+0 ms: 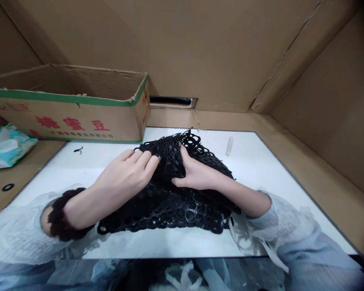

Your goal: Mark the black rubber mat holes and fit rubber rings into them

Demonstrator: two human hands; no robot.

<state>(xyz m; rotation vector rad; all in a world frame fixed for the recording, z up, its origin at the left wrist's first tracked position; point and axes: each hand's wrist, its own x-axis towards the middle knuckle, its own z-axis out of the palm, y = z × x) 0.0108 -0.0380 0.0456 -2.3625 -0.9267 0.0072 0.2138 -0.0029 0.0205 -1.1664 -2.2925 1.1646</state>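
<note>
A heap of black rubber sheets made of joined rings [182, 212] lies on the white board in front of me. My left hand [135, 169] has its fingers curled over the upper left edge of the sheets, gripping them. On the right side, my right hand [194, 169] pinches a bunched fold of the same sheets between thumb and fingers; some fingers are hidden behind the material. The upper part is folded and raised between both hands, while the lower layer stays flat. How many layers there are cannot be made out.
An open cardboard box [109, 121] with a green rim stands at the back left. A tissue pack [9, 147] lies left of it. A small clear tube [229, 146] rests on the white board [261, 161]. A black ring [7, 187] and a black scrap [78, 150] lie to the left. Cardboard walls surround the work area.
</note>
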